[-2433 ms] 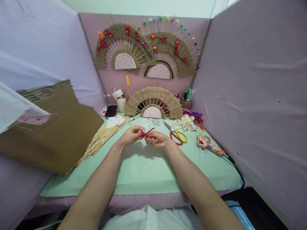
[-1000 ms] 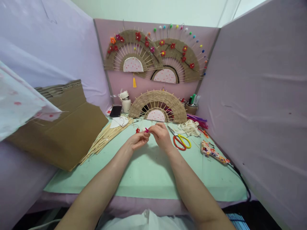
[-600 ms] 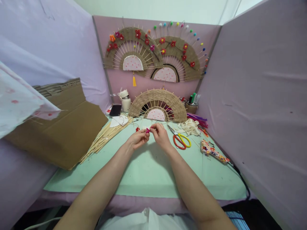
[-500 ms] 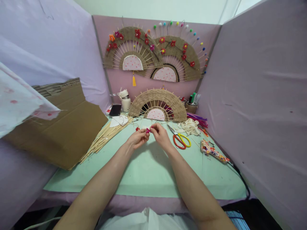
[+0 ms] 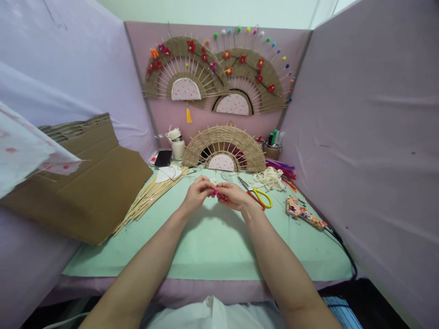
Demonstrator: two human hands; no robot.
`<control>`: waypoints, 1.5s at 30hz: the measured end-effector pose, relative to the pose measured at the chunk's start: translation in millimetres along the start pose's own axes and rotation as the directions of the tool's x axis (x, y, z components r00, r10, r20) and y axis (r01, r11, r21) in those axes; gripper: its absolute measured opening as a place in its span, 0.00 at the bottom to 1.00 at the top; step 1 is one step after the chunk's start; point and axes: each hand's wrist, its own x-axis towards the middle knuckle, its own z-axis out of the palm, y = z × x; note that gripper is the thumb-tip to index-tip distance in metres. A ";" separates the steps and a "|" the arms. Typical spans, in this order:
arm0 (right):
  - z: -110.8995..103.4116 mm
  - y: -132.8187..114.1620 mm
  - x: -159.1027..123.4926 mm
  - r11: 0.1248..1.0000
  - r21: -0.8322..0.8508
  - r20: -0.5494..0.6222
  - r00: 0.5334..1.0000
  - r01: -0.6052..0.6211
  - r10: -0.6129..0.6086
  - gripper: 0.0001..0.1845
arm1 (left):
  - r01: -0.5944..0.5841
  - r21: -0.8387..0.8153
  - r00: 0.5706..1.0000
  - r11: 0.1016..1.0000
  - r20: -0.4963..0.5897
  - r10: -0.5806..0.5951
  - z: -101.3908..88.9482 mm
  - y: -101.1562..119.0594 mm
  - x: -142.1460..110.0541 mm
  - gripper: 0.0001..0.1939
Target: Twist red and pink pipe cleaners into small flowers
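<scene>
Two bare hands meet over a green counter [image 5: 219,249], fingertips closed on a small magenta piece [image 5: 214,193] between them, well above its front edge. Compared with half a second ago, the left hand [image 5: 197,193] has risen and turned to pinch from above, while the right hand [image 5: 235,196] has dropped lower, its fingers curled around the other side; the switched grip suggests shaping is still under way. Behind stands a woven fan [image 5: 223,135]; scissors [image 5: 262,199] lie near the right wrist, partly covered, and a floral-patterned glue gun [image 5: 303,213] rests farther right.
</scene>
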 end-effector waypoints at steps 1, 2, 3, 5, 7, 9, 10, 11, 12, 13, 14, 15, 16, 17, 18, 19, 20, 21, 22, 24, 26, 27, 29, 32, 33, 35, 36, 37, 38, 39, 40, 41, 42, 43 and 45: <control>-1.4 -0.3 -0.5 0.999 0.030 0.033 0.999 -0.039 0.038 0.17 | 0.011 -0.012 1.000 1.000 0.011 -0.011 0.4 0.7 -0.5 0.04; -2.6 -0.2 -0.3 0.997 0.045 0.056 0.997 -0.056 0.053 0.17 | 0.030 -0.035 0.999 0.999 0.014 -0.030 0.7 0.6 -0.5 0.04; -3.7 0.4 0.6 0.998 0.047 0.063 0.997 -0.051 0.048 0.17 | 0.053 -0.066 0.999 0.996 0.011 -0.052 0.8 -0.4 -0.1 0.04; -5.6 2.1 3.7 1.000 0.002 -0.003 1.000 0.030 -0.030 0.17 | 0.106 -0.151 0.994 0.983 -0.009 -0.109 0.1 -3.8 1.8 0.04; -7.2 3.5 6.8 0.968 -0.149 -0.180 0.957 0.201 -0.226 0.15 | 0.162 -0.261 0.983 0.952 -0.043 -0.179 -2.1 -7.3 4.7 0.06; -8.1 3.5 7.8 0.832 -0.418 -0.278 0.821 0.365 -0.499 0.12 | 0.203 -0.392 0.964 0.897 -0.082 -0.254 -5.1 -9.1 7.4 0.08; -7.9 3.1 7.4 0.721 -0.551 -0.244 0.745 0.420 -0.621 0.10 | 0.212 -0.450 0.955 0.867 -0.091 -0.281 -6.6 -9.2 8.4 0.09; -7.3 2.5 6.5 0.597 -0.656 -0.167 0.683 0.462 -0.711 0.09 | 0.216 -0.496 0.950 0.841 -0.092 -0.298 -7.7 -8.8 8.9 0.10; -6.2 2.1 5.4 0.477 -0.726 -0.074 0.634 0.495 -0.770 0.08 | 0.219 -0.530 0.948 0.819 -0.083 -0.307 -8.4 -8.0 9.1 0.09; -4.8 1.8 4.2 0.376 -0.768 0.011 0.598 0.518 -0.802 0.08 | 0.225 -0.554 0.948 0.802 -0.067 -0.312 -8.6 -7.1 8.9 0.09; -3.2 1.8 3.2 0.297 -0.791 0.076 0.568 0.534 -0.819 0.08 | 0.236 -0.567 0.947 0.789 -0.047 -0.317 -8.3 -6.2 8.5 0.09; -1.7 2.1 2.5 0.241 -0.804 0.122 0.547 0.543 -0.828 0.08 | 0.252 -0.572 0.946 0.780 -0.026 -0.324 -7.5 -5.4 7.9 0.08; -0.2 2.7 2.1 0.203 -0.811 0.151 0.532 0.548 -0.833 0.08 | 0.268 -0.572 0.943 0.775 -0.009 -0.333 -6.5 -4.8 7.2 0.08; 1.0 3.4 2.0 0.179 -0.815 0.170 0.522 0.551 -0.836 0.08 | 0.282 -0.567 0.940 0.774 0.003 -0.340 -5.4 -4.4 6.6 0.08; 1.9 4.2 2.0 0.166 -0.815 0.181 0.516 0.555 -0.838 0.08 | 0.292 -0.561 0.938 0.774 0.010 -0.346 -4.3 -4.3 6.0 0.09; 2.7 4.8 2.1 0.158 -0.815 0.188 0.513 0.558 -0.838 0.07 | 0.296 -0.556 0.937 0.776 0.012 -0.349 -3.4 -4.3 5.6 0.09; 3.4 5.3 2.2 0.155 -0.814 0.191 0.511 0.559 -0.838 0.07 | 0.294 -0.552 0.938 0.780 0.010 -0.347 -2.9 -4.5 5.3 0.10; 4.1 5.6 2.1 0.157 -0.814 0.191 0.512 0.559 -0.837 0.07 | 0.287 -0.549 0.940 0.785 0.005 -0.341 -2.6 -4.9 5.1 0.10; 4.9 5.7 1.9 0.162 -0.814 0.186 0.515 0.558 -0.837 0.07 | 0.278 -0.545 0.943 0.791 -0.001 -0.332 -2.7 -5.3 5.1 0.11; 7.0 5.3 1.2 0.186 -0.815 0.165 0.529 0.548 -0.832 0.07 | 0.257 -0.529 0.950 0.808 -0.015 -0.312 -3.4 -6.4 5.1 0.12; 9.5 4.7 0.3 0.229 -0.813 0.133 0.554 0.535 -0.822 0.07 | 0.241 -0.506 0.955 0.828 -0.026 -0.294 -4.4 -7.9 5.4 0.12; 10.7 4.4 0.1 0.258 -0.808 0.115 0.571 0.530 -0.812 0.08 | 0.234 -0.492 0.958 0.838 -0.032 -0.286 -4.8 -8.8 5.6 0.12; 12.7 4.1 0.0 0.345 -0.783 0.064 0.619 0.518 -0.782 0.10 | 0.215 -0.462 0.963 0.860 -0.044 -0.265 -5.6 -10.3 6.2 0.12; 13.6 4.5 1.4 0.577 -0.661 -0.049 0.739 0.481 -0.672 0.12 | 0.175 -0.379 0.976 0.909 -0.054 -0.210 -6.3 -9.9 6.5 0.11; 13.2 4.8 2.1 0.674 -0.582 -0.079 0.794 0.454 -0.603 0.12 | 0.149 -0.338 0.982 0.929 -0.060 -0.180 -6.5 -8.4 6.2 0.09; 11.4 5.6 3.3 0.860 -0.367 -0.106 0.903 0.355 -0.417 0.11 | 0.098 -0.239 0.992 0.966 -0.056 -0.115 -6.7 -3.3 4.9 0.06; 10.2 5.9 3.8 0.930 -0.244 -0.101 0.946 0.277 -0.308 0.11 | 0.078 -0.187 0.995 0.979 -0.046 -0.088 -6.9 0.0 4.0 0.04; 8.9 6.3 4.2 0.975 -0.125 -0.080 0.977 0.185 -0.196 0.10 | 0.079 -0.138 0.997 0.987 -0.017 -0.082 -7.0 3.3 3.0 0.04; 7.7 6.7 4.6 0.996 -0.019 -0.043 0.995 0.088 -0.088 0.09 | 0.083 -0.105 0.997 0.991 0.001 -0.083 -7.1 6.4 2.2 0.05; 6.5 7.2 5.0 0.998 0.064 0.010 1.000 -0.007 0.007 0.08 | 0.083 -0.083 0.997 0.993 0.010 -0.083 -7.2 8.9 1.5 0.07; 5.4 7.7 5.6 0.988 0.123 0.068 0.994 -0.089 0.081 0.07 | 0.080 -0.063 0.997 0.995 0.018 -0.079 -7.4 10.4 1.1 0.08; 4.3 8.5 6.4 0.977 0.156 0.120 0.984 -0.148 0.130 0.07 | 0.071 -0.046 0.997 0.996 0.017 -0.070 -7.5 10.8 1.0 0.09; 3.1 9.3 7.4 0.970 0.167 0.151 0.977 -0.178 0.153 0.07 | 0.059 -0.028 0.998 0.998 0.012 -0.059 -7.6 10.2 1.4 0.09; 1.7 10.3 8.6 0.971 0.157 0.151 0.976 -0.182 0.158 0.08 | 0.048 -0.014 0.999 0.999 -0.002 -0.048 -7.8 8.3 2.1 0.08; -1.9 12.1 11.4 0.991 0.064 0.035 0.993 -0.116 0.114 0.12 | 0.048 -0.010 0.997 0.999 -0.063 -0.049 -8.6 2.2 4.8 0.05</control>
